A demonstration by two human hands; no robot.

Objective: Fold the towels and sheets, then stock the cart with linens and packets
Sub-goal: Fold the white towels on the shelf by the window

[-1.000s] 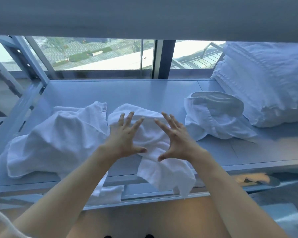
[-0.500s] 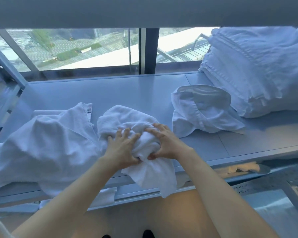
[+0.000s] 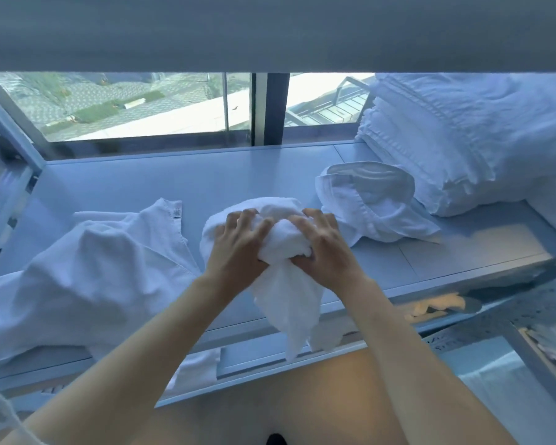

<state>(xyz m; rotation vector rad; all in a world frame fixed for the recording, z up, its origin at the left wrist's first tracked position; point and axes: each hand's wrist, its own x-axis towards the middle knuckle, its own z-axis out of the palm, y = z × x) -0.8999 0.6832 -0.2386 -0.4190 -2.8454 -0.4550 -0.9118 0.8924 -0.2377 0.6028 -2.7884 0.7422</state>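
Note:
A crumpled white towel [image 3: 284, 239] lies in the middle of the grey cart shelf [image 3: 206, 181], its lower end hanging over the front edge. My left hand [image 3: 238, 245] grips the bunched towel from the left. My right hand [image 3: 321, 245] grips it from the right, fingers curled into the cloth. A large rumpled white sheet [image 3: 93, 271] lies to the left of the towel. To the right, a smaller white linen piece [image 3: 373, 207] sits in a loose heap.
A tall stack of folded white linens [image 3: 475, 142] fills the shelf's right end. An upper shelf [image 3: 270, 30] overhangs the top of the view. A window [image 3: 142, 104] is behind the shelf. A lower shelf [image 3: 446, 306] shows below right.
Both hands went from spread flat over the towel to clenched on it, bunching the cloth into a ball between them.

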